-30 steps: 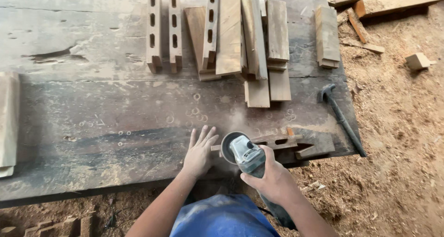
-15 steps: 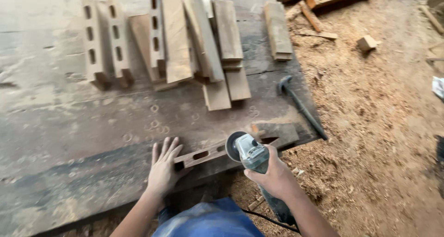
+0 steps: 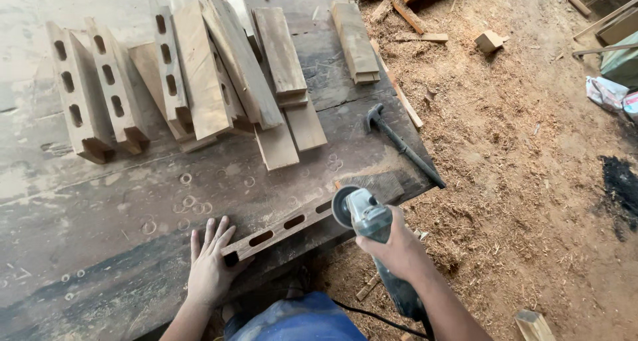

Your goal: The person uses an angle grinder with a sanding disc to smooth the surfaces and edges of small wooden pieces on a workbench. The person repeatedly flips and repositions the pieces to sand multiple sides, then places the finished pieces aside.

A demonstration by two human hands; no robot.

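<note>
The slotted wooden rail (image 3: 292, 223) lies along the near edge of the workbench (image 3: 100, 248), angled up to the right, three slots showing on its top face. Your right hand (image 3: 397, 248) is wrapped tight around the body of the angle grinder (image 3: 364, 215), whose disc sits at the rail's right-hand part; whether it touches the wood is hard to tell. Your left hand (image 3: 211, 266) lies flat with fingers spread, pressing the rail's left end to the bench, gripping nothing. Beyond the rail, a hammer (image 3: 403, 145) rests near the bench's right edge, and further back lies a row of slotted and plain wooden pieces (image 3: 199, 68). Sawdust covers the ground (image 3: 531, 181) to your right.
</note>
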